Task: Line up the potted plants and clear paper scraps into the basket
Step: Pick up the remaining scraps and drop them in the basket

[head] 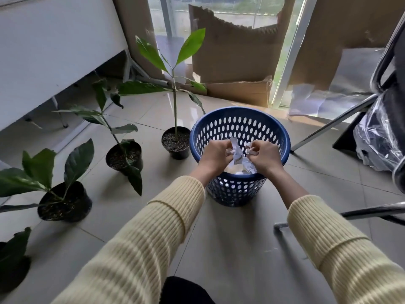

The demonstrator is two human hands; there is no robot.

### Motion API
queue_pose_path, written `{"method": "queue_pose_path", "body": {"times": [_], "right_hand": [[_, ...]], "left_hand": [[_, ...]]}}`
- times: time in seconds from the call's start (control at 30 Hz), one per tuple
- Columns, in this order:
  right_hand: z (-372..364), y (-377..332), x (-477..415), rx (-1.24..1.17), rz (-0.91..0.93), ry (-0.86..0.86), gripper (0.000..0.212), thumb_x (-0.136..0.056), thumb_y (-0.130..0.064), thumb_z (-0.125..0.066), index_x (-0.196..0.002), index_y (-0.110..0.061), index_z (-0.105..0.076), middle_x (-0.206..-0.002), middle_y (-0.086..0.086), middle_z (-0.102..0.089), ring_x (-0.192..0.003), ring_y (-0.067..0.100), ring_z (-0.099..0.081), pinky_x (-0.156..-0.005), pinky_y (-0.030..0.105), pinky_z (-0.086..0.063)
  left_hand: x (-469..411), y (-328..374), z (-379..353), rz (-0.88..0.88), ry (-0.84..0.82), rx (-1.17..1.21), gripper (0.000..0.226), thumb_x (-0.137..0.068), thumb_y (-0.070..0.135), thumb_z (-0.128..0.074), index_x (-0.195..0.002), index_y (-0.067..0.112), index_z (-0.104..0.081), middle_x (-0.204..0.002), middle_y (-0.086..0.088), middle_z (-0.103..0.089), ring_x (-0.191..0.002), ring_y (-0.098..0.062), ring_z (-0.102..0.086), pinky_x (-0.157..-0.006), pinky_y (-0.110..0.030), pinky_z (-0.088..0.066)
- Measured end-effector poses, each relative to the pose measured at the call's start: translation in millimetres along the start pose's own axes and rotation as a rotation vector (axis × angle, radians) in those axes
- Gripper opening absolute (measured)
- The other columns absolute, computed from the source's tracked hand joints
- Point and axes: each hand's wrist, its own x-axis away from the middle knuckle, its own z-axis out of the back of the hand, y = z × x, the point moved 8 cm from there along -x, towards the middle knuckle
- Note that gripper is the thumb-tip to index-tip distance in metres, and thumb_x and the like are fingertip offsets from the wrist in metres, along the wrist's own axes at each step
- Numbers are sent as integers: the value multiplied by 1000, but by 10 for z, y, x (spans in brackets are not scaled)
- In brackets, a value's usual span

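Observation:
A blue perforated basket (pixel 238 119) stands on the tiled floor ahead of me. Both hands hover over its near rim. My left hand (pixel 215 155) and my right hand (pixel 266 155) are each closed on crumpled white paper scraps (pixel 235 151), held between them above the opening. More white paper lies inside the basket. Several potted plants in black pots run diagonally on the left: the tallest plant (pixel 176 142) beside the basket, a second plant (pixel 123 157), a third plant (pixel 64 204), and a fourth plant (pixel 13 266) cut off at the lower left edge.
A white desk (pixel 54 51) stands at the left. Torn cardboard (pixel 236 62) leans against the window behind the basket. A chair with metal legs (pixel 328 126) and a plastic-wrapped bundle (pixel 379 139) stand at the right. Another metal leg (pixel 372 212) lies near my right arm.

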Motion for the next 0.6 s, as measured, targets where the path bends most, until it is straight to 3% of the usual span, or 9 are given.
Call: {"method": "queue_pose_path", "body": {"times": [0.1, 0.23, 0.33, 0.47, 0.6], "right_hand": [[-60, 71, 10, -7, 2, 19, 29, -84, -2, -62, -111, -9, -67, -100, 12, -72, -80, 18, -60, -73, 20, -42], [-119, 59, -2, 26, 3, 36, 36, -85, -3, -61, -119, -13, -61, -96, 14, -72, -77, 23, -63, -69, 26, -47], [-135, 40, 15, 40, 12, 61, 45, -84, -7, -63, -128, -15, -56, -102, 13, -71, -86, 27, -67, -73, 27, -50], [-125, 30, 17, 47, 18, 79, 57, -81, -10, -67, -135, -18, -51, -111, 13, -69, -96, 28, -66, -81, 32, -53], [-132, 41, 20, 54, 26, 88, 67, -79, -11, -70, -141, -19, -44, -127, 11, -61, -114, 27, -56, -92, 35, -49]], "left_hand": [[-50, -41, -113, -8, -31, -12, 15, -81, 10, -69, -94, 4, -67, -92, -12, -71, -73, -12, -54, -74, -22, -48], [-70, -168, -285, 24, -91, -51, 15, -82, 10, -67, -96, 5, -66, -94, -11, -71, -79, -16, -61, -75, -23, -50], [-46, -286, -385, 88, -111, -65, 22, -84, 12, -64, -105, 7, -64, -101, -10, -70, -91, -21, -65, -84, -30, -52], [-63, -338, -423, 121, -106, -85, 47, -79, 20, -71, -123, 14, -57, -115, -7, -66, -104, -21, -61, -94, -32, -47], [-73, -331, -437, 111, -96, -55, 50, -77, 19, -71, -124, 16, -56, -125, -3, -61, -105, -19, -61, -97, -34, -48]]}}
